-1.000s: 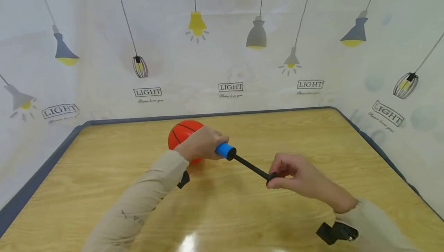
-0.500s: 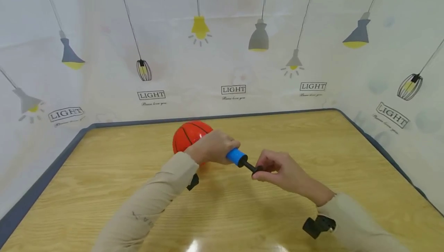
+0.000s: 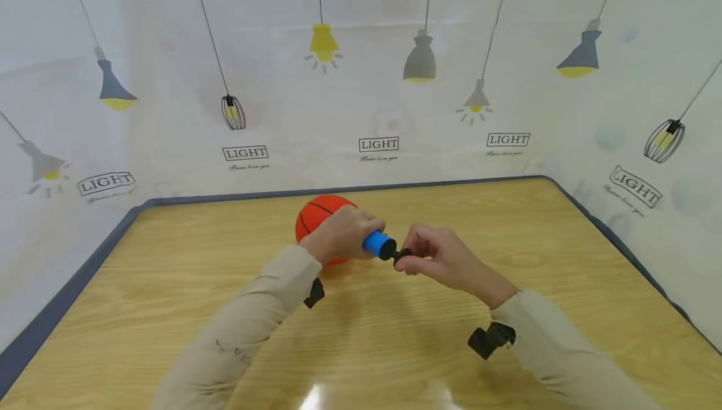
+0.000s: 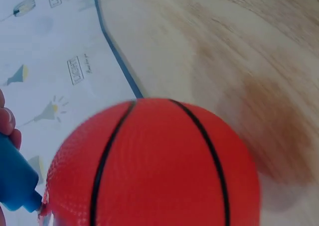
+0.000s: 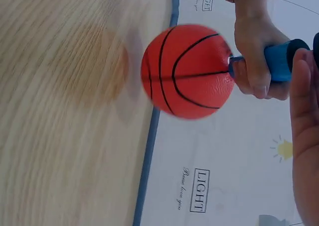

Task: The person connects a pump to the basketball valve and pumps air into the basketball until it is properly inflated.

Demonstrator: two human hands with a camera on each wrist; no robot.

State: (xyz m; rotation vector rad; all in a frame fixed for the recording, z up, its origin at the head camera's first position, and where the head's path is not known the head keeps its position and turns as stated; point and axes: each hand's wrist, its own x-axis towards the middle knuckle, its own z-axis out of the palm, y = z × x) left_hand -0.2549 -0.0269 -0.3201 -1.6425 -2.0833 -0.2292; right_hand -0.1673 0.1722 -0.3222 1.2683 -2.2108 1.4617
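My left hand (image 3: pixel 345 233) grips the blue barrel of a hand air pump (image 3: pixel 376 244), fingers wrapped round it. The pump's narrow blue tip meets a red toy basketball (image 3: pixel 311 214) with black lines, seen joined in the right wrist view. The ball (image 4: pixel 159 161) fills the lower part of the left wrist view, and the pump's end (image 4: pixel 16 178) shows at its left edge. My right hand (image 3: pixel 442 256) pinches the black pump handle (image 3: pixel 402 255) between thumb and fingers. Only a short piece of the black rod shows between handle and barrel.
A wood-grain table (image 3: pixel 361 347) lies under both hands, bordered by a dark blue edge. White walls (image 3: pixel 282 84) printed with lamps and the word LIGHT stand round it. Black wrist cameras (image 3: pixel 491 339) sit below the sleeves. The ball's shadow falls on the table beside it.
My right hand has pushed the handle left and up toward the barrel, so the long rod has slid almost fully in. The left hand and ball have shifted slightly right.
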